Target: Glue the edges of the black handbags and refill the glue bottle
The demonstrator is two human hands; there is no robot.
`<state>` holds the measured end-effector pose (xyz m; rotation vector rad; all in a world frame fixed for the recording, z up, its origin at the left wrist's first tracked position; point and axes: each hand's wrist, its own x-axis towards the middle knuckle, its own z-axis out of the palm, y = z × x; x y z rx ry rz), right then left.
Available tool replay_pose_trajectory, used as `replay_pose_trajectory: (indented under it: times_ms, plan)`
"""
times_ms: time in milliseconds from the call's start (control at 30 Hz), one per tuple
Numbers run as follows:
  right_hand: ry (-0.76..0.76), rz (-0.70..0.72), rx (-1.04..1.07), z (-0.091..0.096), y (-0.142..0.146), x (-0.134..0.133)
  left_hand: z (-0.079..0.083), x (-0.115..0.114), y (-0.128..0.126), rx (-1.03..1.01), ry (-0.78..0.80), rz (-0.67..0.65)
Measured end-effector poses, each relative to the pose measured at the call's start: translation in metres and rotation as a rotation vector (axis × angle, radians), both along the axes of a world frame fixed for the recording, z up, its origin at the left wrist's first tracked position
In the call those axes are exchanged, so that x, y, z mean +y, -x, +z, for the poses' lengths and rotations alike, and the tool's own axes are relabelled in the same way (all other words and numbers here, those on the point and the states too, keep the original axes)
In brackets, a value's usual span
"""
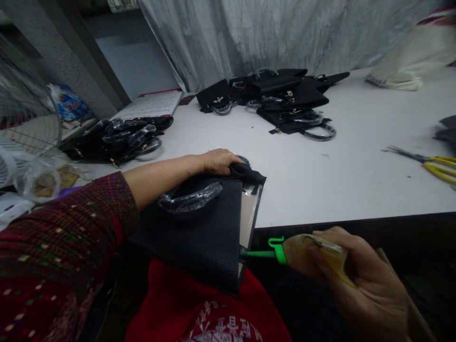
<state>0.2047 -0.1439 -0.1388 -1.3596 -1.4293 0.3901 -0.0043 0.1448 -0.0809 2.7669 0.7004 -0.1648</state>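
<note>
A black handbag [203, 237] with a plastic-wrapped handle [192, 198] leans over the table's front edge, and a pale strip [249, 213] shows along its open right side. At the bag's far top corner, my left hand [221, 161] is closed on the black material; its fingertips are partly hidden. My right hand [359, 270] squeezes a yellowish glue bottle [302, 254] that has a green nozzle [263, 254]. The nozzle's tip meets the lower part of the bag's open side.
Black handbags [288, 92] lie piled at the back of the white table [213, 135], with another pile [124, 135] at left. Yellow-handled scissors [432, 164] rest at right. A fan [26, 95] stands at far left, and a pale cloth bag [406, 57] sits at back right.
</note>
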Motion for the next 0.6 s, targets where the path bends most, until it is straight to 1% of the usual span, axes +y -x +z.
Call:
replay_pose_trajectory:
  times_ms: [100, 167, 233, 300, 400, 467, 533, 600]
  plan:
    - [-0.025, 0.003, -0.025, -0.001, -0.002, -0.002, 0.009, -0.005, 0.004, -0.008, -0.04, -0.032]
    - [-0.066, -0.039, -0.044, 0.001, -0.004, -0.003, 0.023, -0.009, 0.008, -0.029, -0.084, -0.04]
    - [-0.121, -0.085, -0.056, 0.005, -0.006, -0.004, 0.042, -0.012, 0.012, -0.069, -0.13, -0.033]
    - [-0.174, -0.111, -0.081, 0.008, -0.01, -0.002, 0.065, -0.014, 0.015, -0.115, -0.181, -0.017]
    - [-0.241, -0.16, -0.128, 0.013, -0.015, 0.004, 0.099, -0.019, 0.016, -0.159, -0.274, 0.0]
    - [-0.28, -0.197, -0.156, 0.016, -0.019, 0.01, 0.116, -0.024, 0.016, -0.169, -0.348, 0.003]
    - [-0.31, -0.24, -0.184, 0.018, -0.021, 0.016, 0.128, -0.031, 0.014, -0.184, -0.426, 0.02]
    - [-0.327, -0.28, -0.18, 0.02, -0.023, 0.021, 0.131, -0.038, 0.013, -0.205, -0.485, 0.039]
